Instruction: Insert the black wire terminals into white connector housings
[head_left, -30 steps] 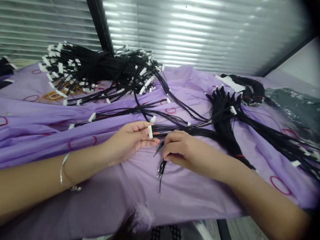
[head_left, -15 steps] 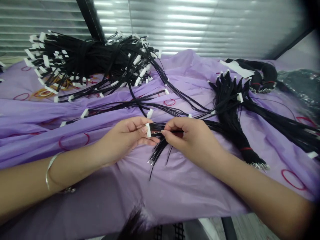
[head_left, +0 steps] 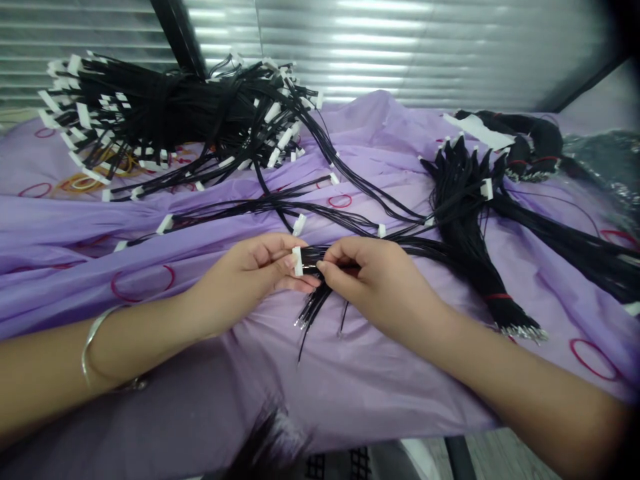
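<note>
Between thumb and fingers, my left hand (head_left: 265,267) pinches a white plastic connector (head_left: 298,261) from which several black wires run to the right. Close beside it, my right hand (head_left: 367,263) is closed in a pinch on a thin black wire near the connector's wire side. Loose black wires with bare metal terminals (head_left: 303,320) hang below the hands, their tips pointing down and left. Whether the pinched wire's tip is inside the connector is too small to tell.
A large pile of black cables with white connectors (head_left: 170,113) lies back left. At right are a black wire bundle (head_left: 465,227) tied with a red band and coiled black cables (head_left: 537,140). Red rubber bands (head_left: 594,359) lie about on the purple cloth (head_left: 400,387).
My right hand has moved slightly left, closer to the connector, still pinching the wire. My left hand keeps its hold on the connector. The whole view has shifted slightly.
</note>
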The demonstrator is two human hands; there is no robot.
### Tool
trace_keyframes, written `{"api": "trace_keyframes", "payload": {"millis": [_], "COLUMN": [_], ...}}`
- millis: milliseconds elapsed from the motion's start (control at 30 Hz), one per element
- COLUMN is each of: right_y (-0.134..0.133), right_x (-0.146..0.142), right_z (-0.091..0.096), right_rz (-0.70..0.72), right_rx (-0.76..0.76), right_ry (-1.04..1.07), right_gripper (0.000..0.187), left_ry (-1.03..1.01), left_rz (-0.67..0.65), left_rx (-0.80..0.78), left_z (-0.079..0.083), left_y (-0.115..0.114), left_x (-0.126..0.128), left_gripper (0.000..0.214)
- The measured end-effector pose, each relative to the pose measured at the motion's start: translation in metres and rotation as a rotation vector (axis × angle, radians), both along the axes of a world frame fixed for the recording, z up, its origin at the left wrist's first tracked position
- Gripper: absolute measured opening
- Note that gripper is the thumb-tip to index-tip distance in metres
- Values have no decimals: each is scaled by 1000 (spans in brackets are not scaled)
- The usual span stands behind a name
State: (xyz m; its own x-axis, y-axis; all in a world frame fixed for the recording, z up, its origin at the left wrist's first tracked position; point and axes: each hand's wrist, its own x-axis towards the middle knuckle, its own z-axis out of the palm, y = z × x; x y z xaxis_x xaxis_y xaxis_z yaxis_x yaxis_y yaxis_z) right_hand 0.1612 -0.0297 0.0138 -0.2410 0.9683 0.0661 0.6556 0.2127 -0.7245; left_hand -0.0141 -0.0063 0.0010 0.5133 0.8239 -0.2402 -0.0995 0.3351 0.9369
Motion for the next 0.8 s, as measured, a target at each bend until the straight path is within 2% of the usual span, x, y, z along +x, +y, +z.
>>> {"api": "trace_keyframes", "payload": {"millis": [800], "right_y": [1], "right_x": [3], "right_z": [2], "right_rz": [72], "right_rx": [-22], "right_ry": [-6], "right_gripper": [14], "left_ry": [-34], "left_rz": [3], "left_rx": [-41], "left_z": [-1], "left_y": [0], "left_x": [-2], "left_gripper": [11]}}
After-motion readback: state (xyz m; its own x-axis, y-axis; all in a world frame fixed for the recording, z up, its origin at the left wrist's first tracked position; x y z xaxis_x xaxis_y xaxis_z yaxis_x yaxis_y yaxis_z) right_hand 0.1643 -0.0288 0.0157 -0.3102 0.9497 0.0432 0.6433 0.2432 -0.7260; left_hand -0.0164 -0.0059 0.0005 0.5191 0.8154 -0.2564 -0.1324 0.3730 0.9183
